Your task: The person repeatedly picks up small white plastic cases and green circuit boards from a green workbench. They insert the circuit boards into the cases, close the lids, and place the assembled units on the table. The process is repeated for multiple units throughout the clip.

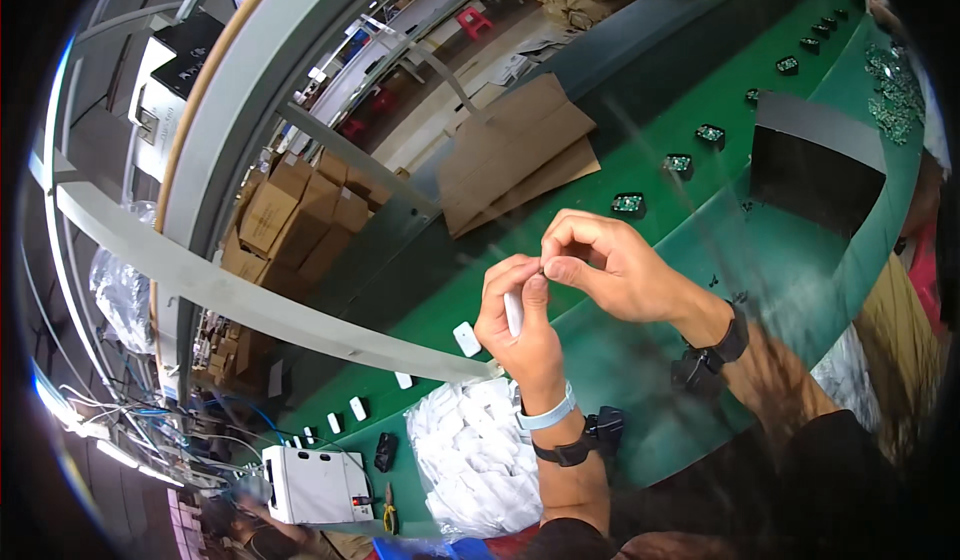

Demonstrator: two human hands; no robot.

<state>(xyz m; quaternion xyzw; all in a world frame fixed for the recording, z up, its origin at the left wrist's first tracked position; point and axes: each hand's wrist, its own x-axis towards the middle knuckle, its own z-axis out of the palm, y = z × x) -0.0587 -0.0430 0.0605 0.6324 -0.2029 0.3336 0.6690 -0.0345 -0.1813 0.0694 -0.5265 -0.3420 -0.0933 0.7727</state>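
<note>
My left hand [520, 325] is closed on a small white plastic piece [514, 314], partly hidden by its fingers. Against its fingertips, my right hand [620, 265] is pinched, thumb to forefinger, at a tiny dark part too small to name. Both hands meet above the green work surface. Just left of them a white plastic piece [466, 339] lies on the green belt [580, 250]. Below my left wrist sits a clear bag [470, 460] full of similar white pieces. Beyond my right hand, a green circuit board in a black housing [628, 204] rests on the belt.
More boarded housings [710, 136] line the belt to the far right. A black box [815, 175] and loose circuit boards [893, 95] occupy the right. Cardboard sheets [515, 155] lean ahead. A grey frame bar [270, 305], white machine [318, 485] and pliers [390, 510] are left.
</note>
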